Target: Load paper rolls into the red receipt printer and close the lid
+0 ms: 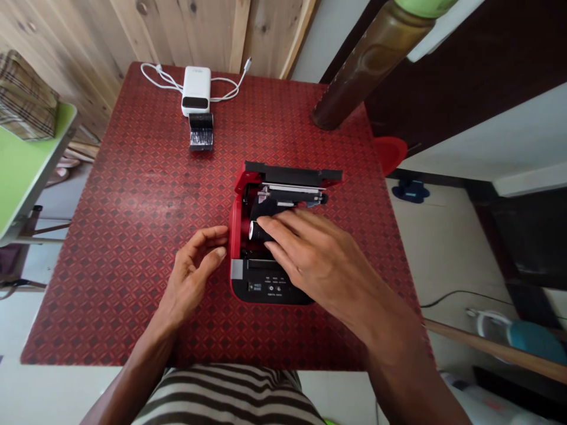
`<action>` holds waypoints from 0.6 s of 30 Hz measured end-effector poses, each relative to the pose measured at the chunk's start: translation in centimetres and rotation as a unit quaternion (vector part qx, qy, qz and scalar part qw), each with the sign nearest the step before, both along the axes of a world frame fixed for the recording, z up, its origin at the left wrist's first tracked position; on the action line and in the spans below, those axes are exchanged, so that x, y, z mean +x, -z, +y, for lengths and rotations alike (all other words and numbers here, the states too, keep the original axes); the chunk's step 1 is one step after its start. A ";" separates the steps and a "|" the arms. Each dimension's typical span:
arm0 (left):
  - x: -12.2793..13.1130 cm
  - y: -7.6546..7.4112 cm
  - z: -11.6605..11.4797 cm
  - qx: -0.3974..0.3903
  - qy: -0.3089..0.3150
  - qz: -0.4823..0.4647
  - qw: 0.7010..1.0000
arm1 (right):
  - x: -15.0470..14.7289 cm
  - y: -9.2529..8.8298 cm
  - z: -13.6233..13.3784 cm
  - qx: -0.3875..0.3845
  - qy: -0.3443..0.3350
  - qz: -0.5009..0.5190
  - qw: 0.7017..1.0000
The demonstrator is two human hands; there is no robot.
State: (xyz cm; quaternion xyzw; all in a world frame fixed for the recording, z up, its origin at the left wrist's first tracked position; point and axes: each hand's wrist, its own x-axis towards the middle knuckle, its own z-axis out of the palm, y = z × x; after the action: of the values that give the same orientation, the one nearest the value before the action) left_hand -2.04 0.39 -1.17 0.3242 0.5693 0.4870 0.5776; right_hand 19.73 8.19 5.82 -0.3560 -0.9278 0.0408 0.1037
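Note:
A red and black printer-like device [235,236] stands on the patterned red table, its lid raised at the far side. Inside it lies a black roll [258,231] with a white core end. My right hand [305,242] reaches over the device's right part, its fingers closed on the roll; the roll's right end is hidden beneath the hand. Against the device's left wall rest the fingertips of my left hand [195,265], the thumb apart from the fingers and nothing held.
A white power bank [196,88] with a white cable and a small black ribbon roll [201,131] lie at the table's far left. At the far right a tall brown bottle [358,65] stands on the red table [133,295]. A green table [22,159] is at the left.

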 end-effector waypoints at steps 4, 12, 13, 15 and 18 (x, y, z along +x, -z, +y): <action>-0.1 0.1 0.0 0.001 0.006 0.008 1.000 | 1.5 -1.3 -0.8 -0.107 0.005 0.126 0.986; -0.2 0.6 -0.1 0.000 0.001 0.028 1.000 | 5.3 -0.2 -2.4 -0.467 0.197 0.542 0.670; -0.2 0.7 -0.1 0.000 0.000 0.029 1.000 | 5.8 0.1 -2.8 -0.465 0.211 0.564 0.649; -0.2 0.7 0.0 -0.003 -0.002 0.030 1.000 | 6.9 0.5 -3.8 -0.446 0.239 0.579 0.639; 0.0 0.4 0.1 -0.003 -0.002 0.036 0.999 | 9.0 1.0 -5.7 -0.410 0.281 0.589 0.637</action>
State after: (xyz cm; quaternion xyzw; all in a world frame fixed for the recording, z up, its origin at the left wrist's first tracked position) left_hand -2.09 0.48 -1.62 0.3386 0.5919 0.4745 0.5567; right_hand 28.68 2.47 4.81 -0.5060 -0.4137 0.5868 0.4780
